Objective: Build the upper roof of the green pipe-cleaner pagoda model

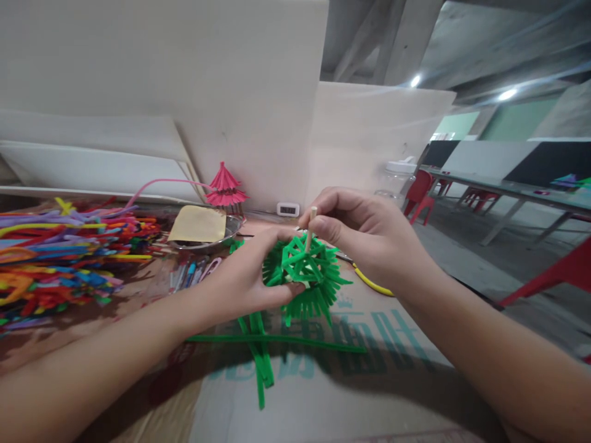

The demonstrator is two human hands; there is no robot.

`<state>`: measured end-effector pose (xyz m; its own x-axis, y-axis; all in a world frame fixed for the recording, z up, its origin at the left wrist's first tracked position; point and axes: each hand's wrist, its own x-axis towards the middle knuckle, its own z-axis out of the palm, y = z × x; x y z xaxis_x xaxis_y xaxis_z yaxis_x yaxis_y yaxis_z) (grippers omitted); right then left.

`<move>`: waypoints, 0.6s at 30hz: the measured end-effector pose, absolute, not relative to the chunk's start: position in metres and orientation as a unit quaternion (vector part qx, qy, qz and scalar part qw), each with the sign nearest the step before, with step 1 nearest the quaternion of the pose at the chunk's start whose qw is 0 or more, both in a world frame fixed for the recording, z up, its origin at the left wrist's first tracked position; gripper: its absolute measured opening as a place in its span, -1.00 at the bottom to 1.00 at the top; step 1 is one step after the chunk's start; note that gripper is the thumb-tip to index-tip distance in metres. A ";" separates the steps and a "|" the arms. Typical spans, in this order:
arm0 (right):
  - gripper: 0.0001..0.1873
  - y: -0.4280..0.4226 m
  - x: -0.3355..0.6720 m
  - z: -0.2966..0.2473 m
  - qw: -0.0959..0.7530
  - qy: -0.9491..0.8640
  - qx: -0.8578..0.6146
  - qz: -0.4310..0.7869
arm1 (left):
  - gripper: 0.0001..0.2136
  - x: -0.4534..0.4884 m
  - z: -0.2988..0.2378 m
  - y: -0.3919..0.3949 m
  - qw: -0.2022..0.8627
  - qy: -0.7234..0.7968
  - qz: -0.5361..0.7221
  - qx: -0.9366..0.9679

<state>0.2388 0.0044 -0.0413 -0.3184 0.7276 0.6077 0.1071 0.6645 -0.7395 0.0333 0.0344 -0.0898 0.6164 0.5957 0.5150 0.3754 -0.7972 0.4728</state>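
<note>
My left hand [247, 274] cups a green pipe-cleaner piece [305, 274], a spiky round shape threaded on a thin wooden stick [311, 227]. My right hand [364, 237] pinches the top of that stick between thumb and fingers. Both hands are closed on the piece, held just above the cardboard sheet [351, 381]. Loose green pipe cleaners [261, 351] lie on the cardboard under my hands.
A big heap of coloured pipe cleaners [60, 258] fills the left of the table. Behind sit a metal dish [217, 240] with a tan paper, a pink pipe-cleaner umbrella [225, 184], a yellow cable [372, 284] and white boards. Red chairs [554, 277] and long tables stand right.
</note>
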 end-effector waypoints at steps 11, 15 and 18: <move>-0.62 0.005 0.236 -0.043 0.515 -0.743 -0.267 0.334 | -0.53 0.032 -0.089 0.037 0.162 0.268 0.335 0.889; -0.62 0.007 0.236 -0.043 0.511 -0.743 -0.272 0.336 | -0.52 0.032 -0.090 0.036 0.162 0.270 0.332 0.889; -0.61 0.006 0.236 -0.043 0.508 -0.747 -0.275 0.330 | -0.50 0.033 -0.090 0.036 0.159 0.275 0.329 0.889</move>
<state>0.2364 0.0063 -0.0431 -0.3332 0.7461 0.5765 0.0760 0.6307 -0.7723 0.0325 0.0363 -0.0904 0.6322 0.5935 0.4980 0.3844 -0.7984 0.4634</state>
